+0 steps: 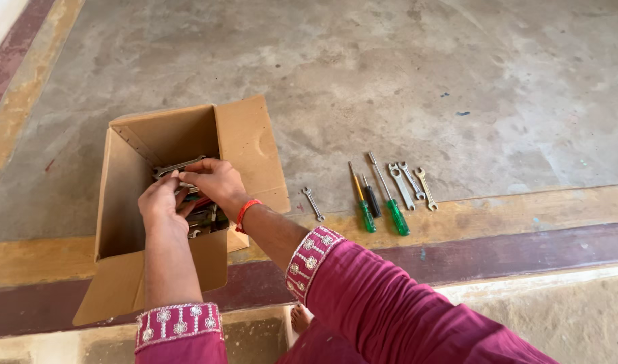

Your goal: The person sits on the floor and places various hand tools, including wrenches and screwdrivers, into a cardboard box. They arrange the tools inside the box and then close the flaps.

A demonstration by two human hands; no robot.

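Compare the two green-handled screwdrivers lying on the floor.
The right green screwdriver is longer, with a thicker silver shaft; the left green screwdriver is shorter, with a thinner, yellowish shaft. The right one's handle looks bulkier and reaches nearer the camera than the left one's. Both lie flat on the floor, tips pointing away, handles translucent green.

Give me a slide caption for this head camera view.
Both hands lift a wrench from a cardboard box; screwdrivers and spanners lie on the floor.

Even, soft daylight is seen; no glare, shadows faint. Focus is held sharp overall, slight wide-angle bending noted at edges.
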